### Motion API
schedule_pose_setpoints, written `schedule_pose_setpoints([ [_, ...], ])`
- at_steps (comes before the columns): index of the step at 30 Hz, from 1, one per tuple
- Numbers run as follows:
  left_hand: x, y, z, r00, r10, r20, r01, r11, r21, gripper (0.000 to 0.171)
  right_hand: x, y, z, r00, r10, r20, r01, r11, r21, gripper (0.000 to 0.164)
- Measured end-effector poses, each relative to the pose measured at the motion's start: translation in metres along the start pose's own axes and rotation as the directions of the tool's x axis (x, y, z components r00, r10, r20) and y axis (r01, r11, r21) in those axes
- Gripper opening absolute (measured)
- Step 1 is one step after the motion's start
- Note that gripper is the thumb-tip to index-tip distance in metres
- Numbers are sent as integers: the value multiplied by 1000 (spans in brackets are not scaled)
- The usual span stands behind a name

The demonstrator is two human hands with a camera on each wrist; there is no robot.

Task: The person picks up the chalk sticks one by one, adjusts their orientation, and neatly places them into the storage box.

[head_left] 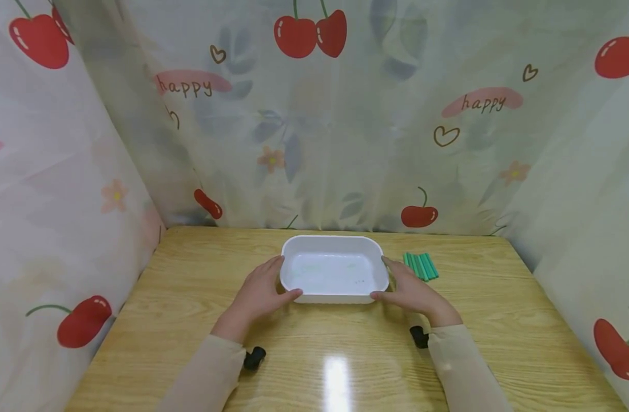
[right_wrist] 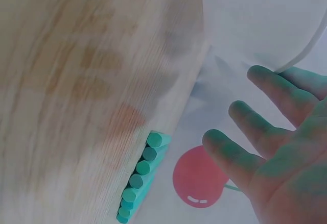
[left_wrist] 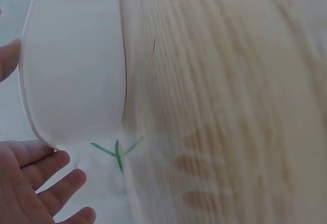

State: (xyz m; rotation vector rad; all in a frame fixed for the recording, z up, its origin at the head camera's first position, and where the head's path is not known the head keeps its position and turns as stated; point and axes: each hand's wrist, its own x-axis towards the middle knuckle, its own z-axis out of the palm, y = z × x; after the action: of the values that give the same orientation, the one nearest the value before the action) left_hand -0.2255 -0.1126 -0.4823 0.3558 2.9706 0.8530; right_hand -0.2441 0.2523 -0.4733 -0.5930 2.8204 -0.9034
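A white rectangular tub point(head_left: 335, 298) with rounded corners sits between both hands near the far side of the table. My left hand point(head_left: 258, 294) grips its left end, thumb at the front corner and fingers at the side. Opposite it, my right hand point(head_left: 412, 292) holds the right end the same way. The left wrist view shows the tub's wall point(left_wrist: 76, 66) between thumb and forefinger, the other fingers spread. In the right wrist view, greenish colour covers the right hand's fingers point(right_wrist: 245, 155). Faint green marks and dark specks show on the tub's floor. Whether the tub is lifted I cannot tell.
Several green sticks point(head_left: 421, 266) with round ends lie side by side right of the tub, close to the right hand. Cherry-printed cloth point(head_left: 330, 143) hangs behind the wooden table point(head_left: 314, 343) and at both sides. A black wrist-worn piece point(head_left: 255, 358) sits at each wrist.
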Motion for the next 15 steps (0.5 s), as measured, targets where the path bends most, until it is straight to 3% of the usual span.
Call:
schedule_pose_setpoints([
  [15, -2, 1, -1, 999, 26, -18, -26, 1000, 13, 99, 3, 5, -3, 1000, 13, 16, -14, 998, 61, 99],
])
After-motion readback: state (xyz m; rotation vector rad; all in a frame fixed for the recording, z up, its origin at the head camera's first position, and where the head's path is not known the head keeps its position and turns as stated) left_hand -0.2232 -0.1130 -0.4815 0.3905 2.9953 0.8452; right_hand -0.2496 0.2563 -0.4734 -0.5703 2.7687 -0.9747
